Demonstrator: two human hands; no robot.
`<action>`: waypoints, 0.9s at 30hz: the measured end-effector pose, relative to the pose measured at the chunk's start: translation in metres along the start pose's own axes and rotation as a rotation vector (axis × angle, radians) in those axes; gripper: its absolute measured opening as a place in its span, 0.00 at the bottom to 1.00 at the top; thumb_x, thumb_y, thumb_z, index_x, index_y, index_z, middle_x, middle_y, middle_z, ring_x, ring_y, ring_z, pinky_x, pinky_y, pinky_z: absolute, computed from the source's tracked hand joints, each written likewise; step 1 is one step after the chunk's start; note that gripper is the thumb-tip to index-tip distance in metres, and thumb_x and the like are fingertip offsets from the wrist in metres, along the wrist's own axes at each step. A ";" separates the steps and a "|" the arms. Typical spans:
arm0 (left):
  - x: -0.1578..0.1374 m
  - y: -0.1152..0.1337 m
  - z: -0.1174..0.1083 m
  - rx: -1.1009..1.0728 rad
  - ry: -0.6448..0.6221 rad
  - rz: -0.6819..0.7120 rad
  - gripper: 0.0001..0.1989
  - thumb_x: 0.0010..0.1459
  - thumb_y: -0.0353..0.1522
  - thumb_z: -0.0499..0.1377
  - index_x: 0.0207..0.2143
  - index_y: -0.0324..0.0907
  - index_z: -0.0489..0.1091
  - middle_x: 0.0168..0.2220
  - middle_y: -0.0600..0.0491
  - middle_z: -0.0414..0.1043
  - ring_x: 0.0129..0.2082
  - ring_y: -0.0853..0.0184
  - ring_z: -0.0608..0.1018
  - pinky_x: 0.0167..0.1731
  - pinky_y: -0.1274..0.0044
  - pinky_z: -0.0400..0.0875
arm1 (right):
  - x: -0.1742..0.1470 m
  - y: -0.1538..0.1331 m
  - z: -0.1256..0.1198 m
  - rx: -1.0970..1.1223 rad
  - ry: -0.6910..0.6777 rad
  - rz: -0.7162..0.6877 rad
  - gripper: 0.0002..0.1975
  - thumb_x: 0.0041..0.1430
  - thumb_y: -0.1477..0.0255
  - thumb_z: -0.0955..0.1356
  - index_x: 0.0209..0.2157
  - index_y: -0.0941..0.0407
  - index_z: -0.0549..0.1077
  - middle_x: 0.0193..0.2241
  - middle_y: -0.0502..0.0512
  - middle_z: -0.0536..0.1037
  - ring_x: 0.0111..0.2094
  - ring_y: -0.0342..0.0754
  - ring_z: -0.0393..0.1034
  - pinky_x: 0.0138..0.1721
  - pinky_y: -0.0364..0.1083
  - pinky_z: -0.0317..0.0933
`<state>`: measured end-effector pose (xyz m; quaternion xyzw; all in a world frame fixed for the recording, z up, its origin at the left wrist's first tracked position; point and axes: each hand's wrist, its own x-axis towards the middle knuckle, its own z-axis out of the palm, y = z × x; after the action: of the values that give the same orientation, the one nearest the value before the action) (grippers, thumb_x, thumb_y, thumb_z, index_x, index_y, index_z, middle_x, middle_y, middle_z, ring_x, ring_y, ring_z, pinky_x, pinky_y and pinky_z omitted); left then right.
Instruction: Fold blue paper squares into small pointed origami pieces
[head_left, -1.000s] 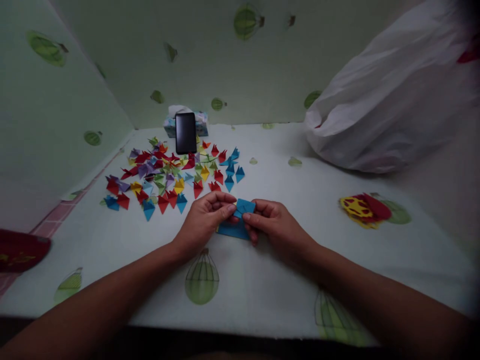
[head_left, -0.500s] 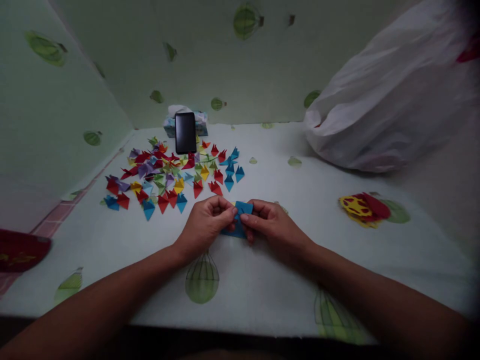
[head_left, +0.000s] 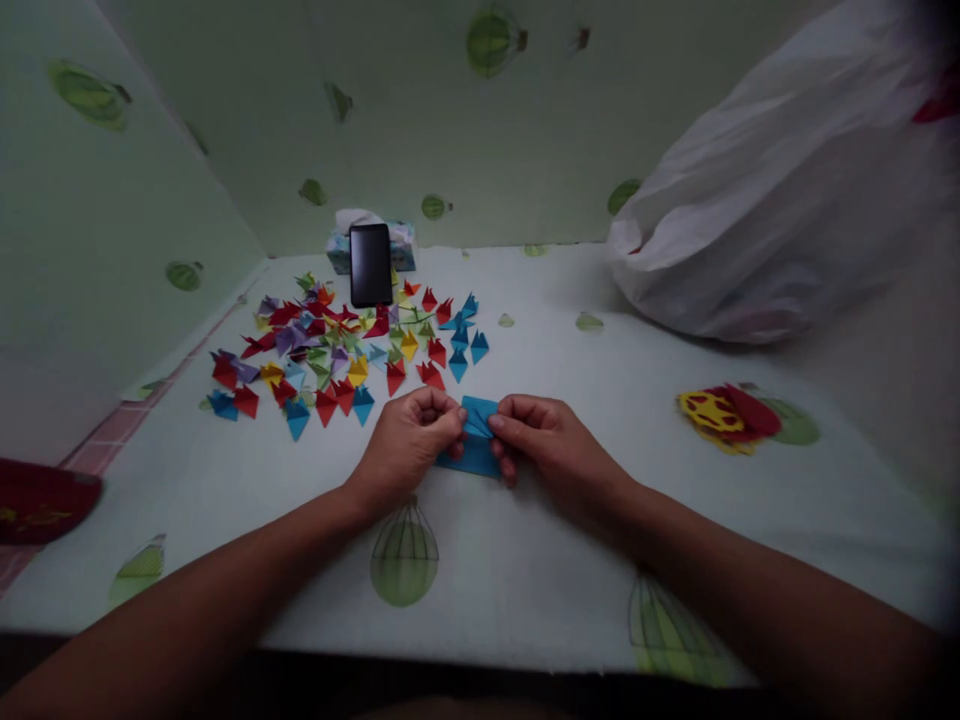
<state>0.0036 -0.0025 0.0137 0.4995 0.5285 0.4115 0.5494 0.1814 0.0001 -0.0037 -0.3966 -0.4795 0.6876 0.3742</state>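
Observation:
A small piece of blue folded paper (head_left: 475, 458) is between my two hands, just above or on the table; I cannot tell which. My left hand (head_left: 412, 440) pinches its left edge between thumb and fingers. On the right side, my right hand (head_left: 551, 440) grips the paper with the thumb on top. Creases and a partly raised flap show on the upper part, and the fingers cover both side edges. Beyond my left hand lie several folded paper cranes (head_left: 325, 407) in red, blue, yellow, green and purple.
A black phone (head_left: 370, 265) leans on a tissue box (head_left: 339, 252) at the back. Back right stands a large white plastic bag (head_left: 735, 230). Yellow and red cut-out pieces (head_left: 712, 412) lie at the right, and a red object (head_left: 45, 502) sits at the left edge.
The hands have drawn slightly apart, and more of the blue paper shows between them. Its top has shifted a little left. The cranes and the other things have stayed in place.

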 end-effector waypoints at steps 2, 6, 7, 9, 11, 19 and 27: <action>0.000 -0.001 0.000 0.003 -0.014 -0.004 0.10 0.52 0.36 0.65 0.28 0.39 0.69 0.20 0.56 0.72 0.21 0.71 0.74 0.27 0.79 0.67 | 0.000 0.001 0.000 0.007 0.004 0.012 0.18 0.54 0.60 0.74 0.23 0.56 0.68 0.18 0.46 0.71 0.15 0.38 0.62 0.20 0.41 0.59; -0.001 -0.002 0.001 -0.007 -0.062 -0.017 0.11 0.55 0.38 0.63 0.29 0.38 0.71 0.22 0.55 0.73 0.23 0.70 0.75 0.28 0.79 0.69 | 0.000 0.002 0.002 0.037 0.028 0.018 0.17 0.53 0.61 0.74 0.22 0.57 0.68 0.18 0.46 0.71 0.16 0.38 0.62 0.19 0.40 0.58; -0.001 -0.002 0.001 -0.007 -0.071 -0.020 0.12 0.55 0.39 0.63 0.29 0.38 0.71 0.22 0.55 0.73 0.23 0.71 0.75 0.28 0.79 0.69 | 0.000 0.002 0.002 0.045 0.031 0.018 0.18 0.52 0.61 0.75 0.22 0.57 0.68 0.18 0.46 0.71 0.16 0.38 0.61 0.19 0.40 0.59; -0.001 -0.001 0.000 -0.003 -0.073 -0.023 0.12 0.54 0.38 0.64 0.28 0.38 0.71 0.22 0.55 0.73 0.22 0.71 0.74 0.27 0.79 0.69 | 0.000 0.002 0.003 0.057 0.021 0.020 0.18 0.52 0.61 0.75 0.22 0.57 0.68 0.18 0.46 0.71 0.15 0.38 0.61 0.18 0.40 0.59; -0.001 -0.001 -0.001 0.006 -0.062 -0.010 0.12 0.53 0.38 0.65 0.27 0.38 0.71 0.21 0.56 0.72 0.21 0.72 0.73 0.26 0.79 0.68 | 0.000 0.002 0.003 0.061 -0.011 0.029 0.17 0.52 0.62 0.75 0.22 0.57 0.68 0.18 0.46 0.72 0.15 0.38 0.62 0.18 0.40 0.59; 0.001 -0.009 0.001 -0.166 -0.154 -0.081 0.14 0.55 0.40 0.66 0.31 0.38 0.73 0.25 0.54 0.75 0.24 0.72 0.76 0.29 0.79 0.72 | 0.000 0.003 0.003 0.107 -0.006 0.010 0.13 0.54 0.65 0.74 0.26 0.58 0.71 0.21 0.47 0.72 0.17 0.38 0.62 0.19 0.40 0.60; 0.002 -0.017 0.002 -0.226 -0.192 -0.104 0.13 0.50 0.37 0.69 0.29 0.38 0.73 0.26 0.54 0.76 0.24 0.73 0.75 0.30 0.79 0.72 | -0.002 0.004 0.004 0.132 -0.014 0.000 0.12 0.55 0.66 0.73 0.26 0.57 0.70 0.23 0.49 0.74 0.19 0.39 0.64 0.20 0.40 0.60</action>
<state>0.0040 -0.0038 -0.0029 0.4435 0.4490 0.3897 0.6707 0.1778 -0.0041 -0.0059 -0.3662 -0.4357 0.7206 0.3959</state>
